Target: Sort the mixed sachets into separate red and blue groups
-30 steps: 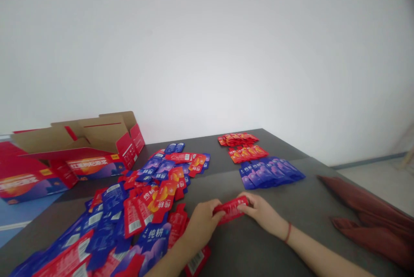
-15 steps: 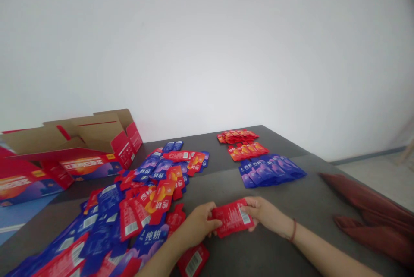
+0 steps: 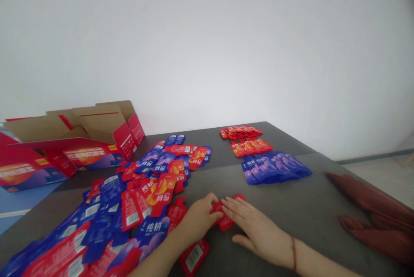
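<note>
Low over the dark table lies a small red pouch (image 3: 225,223), partly covered by both hands. My left hand (image 3: 199,220) pinches its left end between thumb and fingers. Across the pouch's right half rests my right hand (image 3: 260,230), its fingers stretched out flat and its thumb apart. Close by on the left spreads a loose pile of red pouches and blue pouches (image 3: 111,188). Another red pouch with a barcode (image 3: 194,257) lies just below my left wrist. Further right are a fanned row of blue-purple pouches (image 3: 274,167) and a row of red-orange pouches (image 3: 250,146).
Behind those rows sits another red-orange pouch stack (image 3: 241,131). An open red cardboard box (image 3: 93,156) stands at the left, with a second printed box (image 3: 29,173) beside it. Dark red-brown material (image 3: 375,208) lies along the right table edge. A white wall rises behind.
My right hand has let go of the pouch's right end and now lies flat over it with fingers extended. The pouch is lower and more covered. The view has shifted slightly.
</note>
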Available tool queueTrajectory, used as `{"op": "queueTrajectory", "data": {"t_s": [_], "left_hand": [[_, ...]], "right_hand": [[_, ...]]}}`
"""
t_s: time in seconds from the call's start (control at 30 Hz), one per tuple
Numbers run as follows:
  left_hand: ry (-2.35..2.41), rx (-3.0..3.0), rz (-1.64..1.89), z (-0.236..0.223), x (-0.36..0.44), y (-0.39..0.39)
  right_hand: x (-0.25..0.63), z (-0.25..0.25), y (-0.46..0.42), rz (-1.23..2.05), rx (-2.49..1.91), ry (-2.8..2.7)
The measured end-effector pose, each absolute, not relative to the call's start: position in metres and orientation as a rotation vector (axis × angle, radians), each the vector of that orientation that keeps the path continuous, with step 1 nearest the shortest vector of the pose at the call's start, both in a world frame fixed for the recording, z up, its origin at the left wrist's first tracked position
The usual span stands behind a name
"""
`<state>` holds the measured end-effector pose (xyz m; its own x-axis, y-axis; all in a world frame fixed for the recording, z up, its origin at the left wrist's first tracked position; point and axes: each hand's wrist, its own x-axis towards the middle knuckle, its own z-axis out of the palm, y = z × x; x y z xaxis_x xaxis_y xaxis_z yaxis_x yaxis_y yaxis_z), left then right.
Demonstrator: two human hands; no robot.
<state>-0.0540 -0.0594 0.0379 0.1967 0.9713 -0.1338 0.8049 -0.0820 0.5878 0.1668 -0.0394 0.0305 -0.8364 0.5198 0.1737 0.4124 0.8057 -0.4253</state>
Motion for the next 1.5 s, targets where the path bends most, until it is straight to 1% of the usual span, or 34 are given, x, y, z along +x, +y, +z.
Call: {"op": "queueTrajectory", "data": {"t_s": [0.13,0.2,0.3,0.43,0.57,0.63,0.77,0.9,1.1,1.17,1.27,1.37,1.43,1.5], "left_hand": [[1.928,2.225,0.303,0.048,-0.047,-0.069],[1.890,2.306,0.247,0.051,-0.041,-0.075],[1.765,2.239,0.168,0.048,-0.035,-0.082],[1.641,2.159,0.180,0.049,-0.039,-0.080],[1.666,2.160,0.111,0.056,-0.041,-0.076],[1.714,2.137,0.140,0.055,-0.039,-0.077],[1.738,2.216,0.322,0.049,-0.034,-0.078],[1.659,2.330,0.452,0.051,-0.035,-0.071],[1.599,1.939,0.639,0.049,-0.043,-0.060],[1.565,1.886,0.648,0.044,-0.046,-0.059],[1.617,1.916,0.599,0.039,-0.047,-0.059],[1.800,2.064,0.477,0.039,-0.042,-0.063],[1.917,2.224,0.418,0.038,-0.035,-0.068],[1.898,2.388,0.359,0.032,-0.027,-0.075]], "right_hand": [[0.164,0.025,-0.042,0.650,-0.751,-2.745],[0.164,0.024,-0.041,0.660,-0.757,-2.746],[0.167,0.024,-0.040,0.632,-0.742,-2.770],[0.176,0.020,-0.035,0.552,-0.740,-2.772],[0.183,0.018,-0.027,0.462,-0.839,-2.730],[0.182,0.018,-0.024,0.413,-0.846,-2.726],[0.176,0.023,-0.018,0.380,-0.821,-2.714],[0.175,0.030,-0.016,0.525,-0.808,-2.611],[0.175,0.027,-0.018,0.914,-1.034,-2.309],[0.175,0.023,-0.018,0.953,-1.068,-2.273],[0.173,0.020,-0.018,0.796,-1.148,-2.330],[0.170,0.022,-0.021,0.473,-1.174,-2.394],[0.167,0.022,-0.025,0.277,-1.091,-2.432],[0.164,0.019,-0.031,0.183,-0.970,-2.512]]}}
